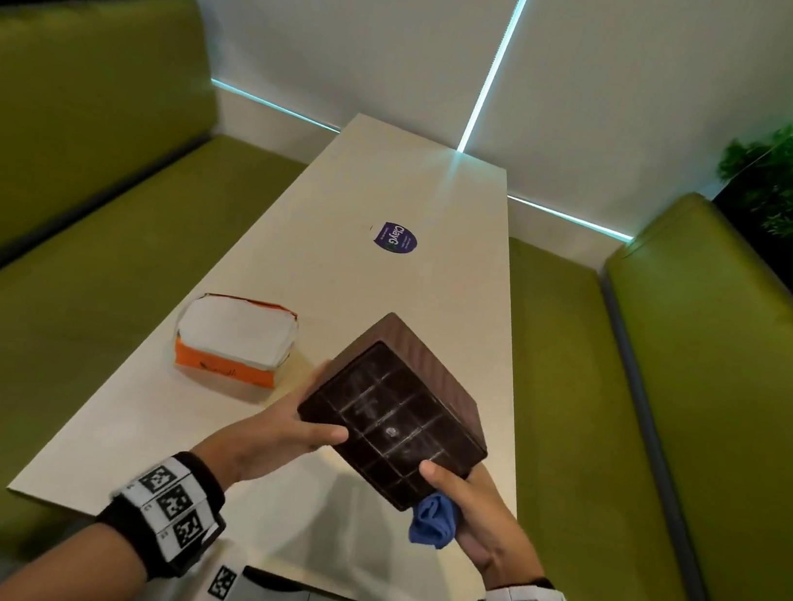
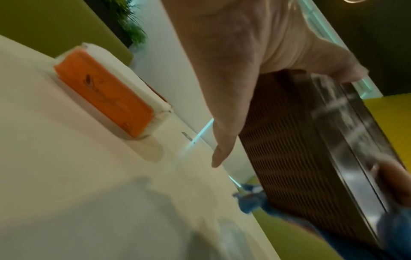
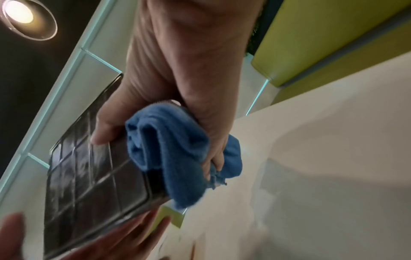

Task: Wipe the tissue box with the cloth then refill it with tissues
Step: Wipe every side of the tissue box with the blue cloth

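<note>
The dark brown tissue box (image 1: 394, 412) (image 2: 289, 140) (image 3: 89, 184) is held tilted above the table, its smeared, gridded face turned up toward me. My left hand (image 1: 285, 425) (image 2: 233, 70) grips its left side, thumb on the gridded face. My right hand (image 1: 467, 504) (image 3: 177, 70) holds the bunched blue cloth (image 1: 435, 519) (image 2: 251, 202) (image 3: 173, 149) against the box's lower right side, thumb on the face's edge. An orange pack of white tissues (image 1: 236, 341) (image 2: 106, 95) lies on the table, left of the box.
The long white table (image 1: 400, 188) carries a round purple sticker (image 1: 395, 238) further back. Green padded benches (image 1: 60, 253) (image 1: 677, 390) run along both sides. Plants stand behind the benches, and a white wall closes the far end.
</note>
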A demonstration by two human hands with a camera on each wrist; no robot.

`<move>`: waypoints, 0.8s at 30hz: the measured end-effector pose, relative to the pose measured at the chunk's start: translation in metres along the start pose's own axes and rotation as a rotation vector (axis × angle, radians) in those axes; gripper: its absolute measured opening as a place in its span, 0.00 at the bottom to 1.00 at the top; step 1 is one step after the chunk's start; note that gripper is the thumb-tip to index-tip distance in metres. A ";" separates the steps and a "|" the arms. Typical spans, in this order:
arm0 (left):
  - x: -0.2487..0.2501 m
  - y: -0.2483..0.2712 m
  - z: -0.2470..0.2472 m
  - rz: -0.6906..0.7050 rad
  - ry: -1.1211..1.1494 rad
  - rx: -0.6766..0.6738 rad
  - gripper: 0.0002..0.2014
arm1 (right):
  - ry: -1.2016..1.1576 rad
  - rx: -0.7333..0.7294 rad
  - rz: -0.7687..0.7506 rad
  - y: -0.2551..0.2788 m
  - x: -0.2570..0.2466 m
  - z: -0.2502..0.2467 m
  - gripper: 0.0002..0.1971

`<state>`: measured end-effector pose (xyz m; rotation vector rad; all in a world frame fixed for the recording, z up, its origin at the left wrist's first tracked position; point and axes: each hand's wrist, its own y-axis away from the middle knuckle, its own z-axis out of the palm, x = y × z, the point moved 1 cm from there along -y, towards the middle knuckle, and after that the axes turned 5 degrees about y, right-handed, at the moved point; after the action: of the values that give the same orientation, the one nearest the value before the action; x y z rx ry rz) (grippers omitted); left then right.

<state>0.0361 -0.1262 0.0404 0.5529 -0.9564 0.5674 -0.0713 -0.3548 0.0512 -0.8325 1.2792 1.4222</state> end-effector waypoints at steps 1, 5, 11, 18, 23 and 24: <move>0.004 0.001 -0.008 -0.007 0.012 0.032 0.64 | 0.063 0.014 -0.005 -0.001 -0.002 -0.006 0.34; 0.014 -0.003 -0.020 -0.037 -0.153 -0.033 0.62 | 0.242 0.002 0.027 -0.003 -0.010 -0.018 0.37; -0.001 -0.012 -0.023 -0.069 -0.333 0.073 0.46 | 0.431 0.113 0.027 -0.006 -0.029 -0.012 0.40; -0.027 -0.017 -0.025 -0.008 -0.329 0.148 0.50 | 0.741 0.410 -0.259 -0.018 -0.050 0.004 0.36; -0.038 -0.021 -0.023 0.031 -0.331 0.188 0.53 | 1.180 0.245 -0.135 -0.046 -0.028 0.042 0.25; -0.040 -0.021 -0.024 0.040 -0.328 0.202 0.53 | 1.304 0.233 -0.151 -0.049 -0.024 0.053 0.25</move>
<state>0.0458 -0.1337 -0.0094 0.8262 -1.2293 0.6244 -0.0111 -0.3120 0.0707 -1.7479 2.1804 0.4639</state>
